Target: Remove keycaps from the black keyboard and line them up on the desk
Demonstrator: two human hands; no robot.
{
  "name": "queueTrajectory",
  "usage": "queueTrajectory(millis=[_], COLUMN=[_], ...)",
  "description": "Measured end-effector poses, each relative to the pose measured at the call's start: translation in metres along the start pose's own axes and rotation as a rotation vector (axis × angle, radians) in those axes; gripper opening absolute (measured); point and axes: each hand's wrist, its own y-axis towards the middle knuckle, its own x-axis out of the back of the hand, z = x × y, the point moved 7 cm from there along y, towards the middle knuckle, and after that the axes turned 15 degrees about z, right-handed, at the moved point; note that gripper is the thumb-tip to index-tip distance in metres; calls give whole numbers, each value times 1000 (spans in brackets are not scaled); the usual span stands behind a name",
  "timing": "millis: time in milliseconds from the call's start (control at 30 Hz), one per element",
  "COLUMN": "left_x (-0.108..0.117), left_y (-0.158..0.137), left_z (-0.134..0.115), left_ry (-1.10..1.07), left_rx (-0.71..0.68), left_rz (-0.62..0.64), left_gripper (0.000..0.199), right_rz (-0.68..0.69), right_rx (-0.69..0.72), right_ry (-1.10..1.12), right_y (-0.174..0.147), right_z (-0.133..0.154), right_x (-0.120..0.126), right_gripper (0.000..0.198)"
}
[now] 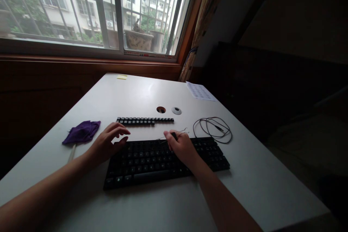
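A black keyboard [154, 166] lies slightly askew on the white table. My left hand [108, 141] is at its upper left corner, thumb and fingers bent and apart, with nothing visible between them. Over the upper middle keys, my right hand [182, 146] is closed around the dark handle of a wire keycap puller [174, 136]. Thin wires stick out on both sides of the fist. Part of the handle and the keys under the hand are hidden. Behind the keyboard, removed black keycaps [145, 119] stand in two neat rows, the front row shorter.
A coiled black cable [213, 129] lies right of the keycaps. A purple cloth [82, 132] with a pale stick is at the left. Farther back are a round table hole [161, 110], its grey cover [176, 110], printed paper [200, 91] and yellow sticky notes [122, 77].
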Motion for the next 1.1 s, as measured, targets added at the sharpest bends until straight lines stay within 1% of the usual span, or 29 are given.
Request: queueTrajectory(millis=[67, 200, 300, 433, 500, 633, 900, 1100], left_x=[-2, -5, -11, -16, -18, -19, -21, -21], left_y=[2, 5, 7, 9, 10, 10, 9, 10], left_z=[-10, -21, -25, -32, -34, -36, -38, -38], left_ry=[-10, -127, -222, -335, -357, -331, -325, -295], left_rx=[-37, -2, 19, -10, -23, -49, -13, -10], left_rz=[26, 85, 178, 277, 306, 354, 344, 272], left_gripper=[14, 20, 24, 29, 29, 25, 18, 13], right_rz=[30, 90, 124, 145, 158, 176, 211, 224], right_rx=[37, 116, 159, 203, 233, 281, 361, 412], right_ry=[28, 40, 67, 83, 96, 131, 85, 71], right_y=[0, 0, 0, -1, -1, -2, -3, -6], right_z=[7, 20, 24, 27, 30, 34, 38, 42], right_x=[-7, -21, -30, -39, -42, -47, -55, -59], right_gripper=[47, 43, 38, 33, 32, 29, 24, 24])
